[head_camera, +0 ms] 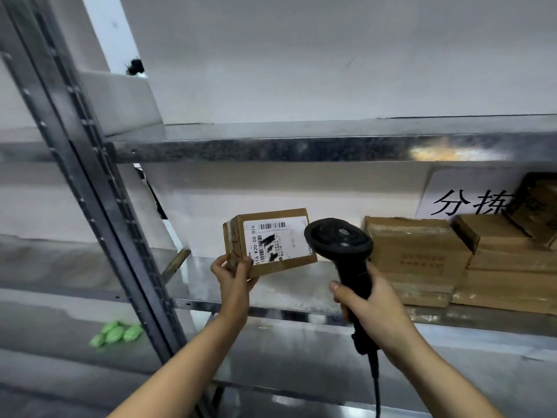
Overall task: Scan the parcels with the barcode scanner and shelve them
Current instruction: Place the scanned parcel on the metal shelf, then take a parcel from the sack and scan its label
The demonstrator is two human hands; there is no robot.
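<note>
**Head view: small parcel held up to the scanner at the shelf**

Head camera showed the left hand as one grip, thumb and fingers pinching the lower left corner of a small brown cardboard parcel, a taped box with a white printed label facing the camera; part of the label's text was blacked out and its fine print was unreadable. Just right of that grip, the right hand wrapped around the handle of a matte black barcode scanner, whose rounded head overlapped the parcel's right edge. Its cable ran out of the frame's bottom. Behind both grips stood a shiny galvanised metal shelf. Further right of the scanner, flat brown cartons were stacked on it, cut off by the frame edge and hiding part of a white sign. Low to the left lay blurred green objects, too soft to identify.
</note>
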